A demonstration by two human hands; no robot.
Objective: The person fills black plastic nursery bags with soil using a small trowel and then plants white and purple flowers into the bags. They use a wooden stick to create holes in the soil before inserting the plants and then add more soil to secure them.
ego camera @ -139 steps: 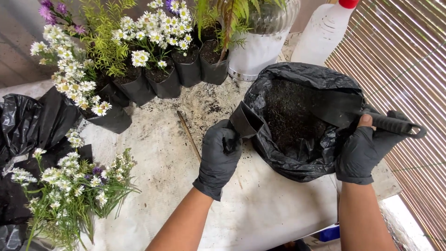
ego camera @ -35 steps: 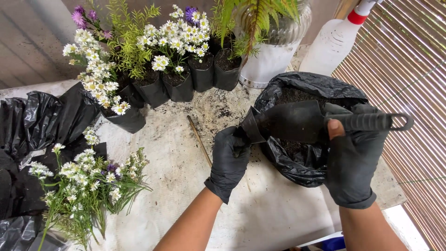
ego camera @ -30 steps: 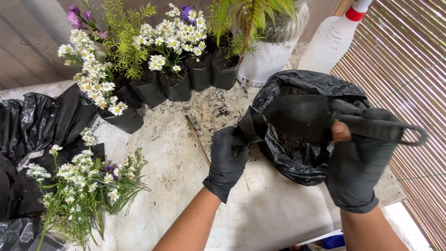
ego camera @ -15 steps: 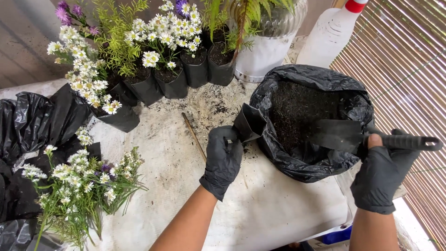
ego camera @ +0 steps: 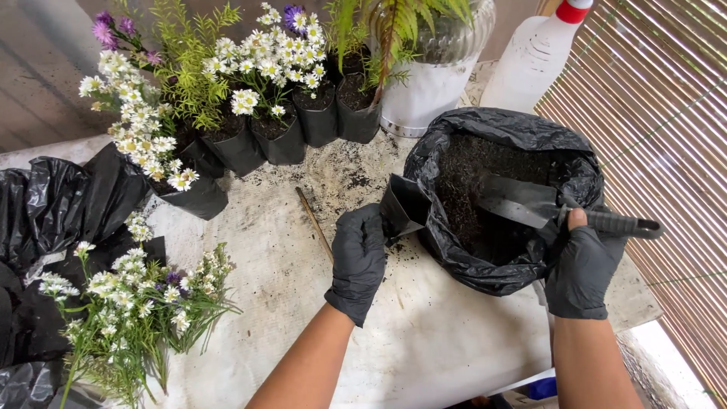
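Pale stone work table (ego camera: pixel 454 356), soil-strewn at its far middle; brown bamboo blind (ego camera: pixel 666 129) along the right. Far side: row of small black plastic pots of white daisy-like flowers (ego camera: pixel 265 98), white ribbed planter with a fern (ego camera: pixel 428 87), white spray bottle with red cap (ego camera: pixel 534 57). Left: crumpled black plastic sheeting (ego camera: pixel 53 204); loose white-flowered plant (ego camera: pixel 129 303) lying near-left. Thin wooden stick (ego camera: pixel 313 221) just left of the left hand (ego camera: pixel 357 257). Left hand, black-gloved, clenched on an empty small black nursery bag (ego camera: pixel 403 208) touching the large black plastic bag of dark soil (ego camera: pixel 492 197). Right hand (ego camera: pixel 581 265), gloved, grasps the black-handled trowel (ego camera: pixel 564 212), blade inside the soil bag.
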